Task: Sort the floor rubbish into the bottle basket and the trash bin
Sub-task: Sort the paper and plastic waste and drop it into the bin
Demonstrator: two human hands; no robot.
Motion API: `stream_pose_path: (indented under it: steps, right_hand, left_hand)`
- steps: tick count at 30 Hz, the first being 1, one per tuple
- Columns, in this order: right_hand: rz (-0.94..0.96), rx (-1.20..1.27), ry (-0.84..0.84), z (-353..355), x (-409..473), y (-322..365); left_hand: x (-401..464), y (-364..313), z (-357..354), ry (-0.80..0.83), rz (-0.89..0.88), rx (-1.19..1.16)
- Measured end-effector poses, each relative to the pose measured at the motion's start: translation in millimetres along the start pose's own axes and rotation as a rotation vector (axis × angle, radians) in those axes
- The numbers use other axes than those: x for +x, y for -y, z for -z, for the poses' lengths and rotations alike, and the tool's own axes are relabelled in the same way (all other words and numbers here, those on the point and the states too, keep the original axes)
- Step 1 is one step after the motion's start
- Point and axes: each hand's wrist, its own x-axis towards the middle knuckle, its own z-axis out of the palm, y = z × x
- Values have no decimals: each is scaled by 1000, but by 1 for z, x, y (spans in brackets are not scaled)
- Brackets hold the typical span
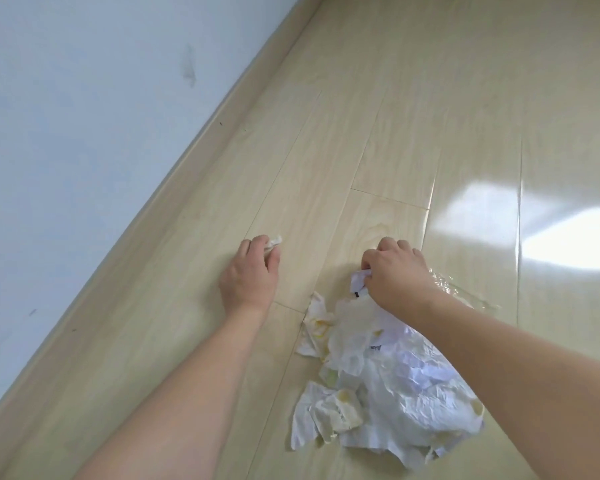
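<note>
Crumpled white paper and tissue rubbish, stained yellow in spots, [371,386] lies heaped on the pale glossy wood-plank floor [413,116], with a sheet of clear plastic film [454,289] at the heap's far right edge. Beyond the heap, the right hand [394,271] curls its fingers around a small white paper scrap with a black mark [358,284] at the heap's far end. Left of the heap, toward the pale blue wall [84,116], the left hand [252,275] pinches a small white tissue wad [273,243] low over the floor.

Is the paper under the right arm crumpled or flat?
Crumpled: the paper pile lies creased and bunched on the floor.
</note>
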Motion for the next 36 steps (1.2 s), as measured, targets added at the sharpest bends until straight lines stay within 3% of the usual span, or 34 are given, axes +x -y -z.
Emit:
stream_pose_path:
  steps: [5,10,16,19,28,36]
  right_hand:
    - [-11,113,-88,11,-5,-1]
    - [-8,254,-193,46,-29,-2]
    - [-89,453,-259,106,-96,-6]
    - [-169,534,-221,138,-147,-21]
    - [-498,620,-213,211,-377,-102]
    - [-892,660,-223,185,-581,-214]
  left_hand:
    - [2,4,-4,-17,-38,-17]
    - [9,-4,4,200,6,63]
    - [-25,-26,67,415,253,-226]
    - [-53,-65,106,538,256,-335]
    - [-200,-260,246,881,-143,-516]
    - [-375,-407,281,1035,-527,-432]
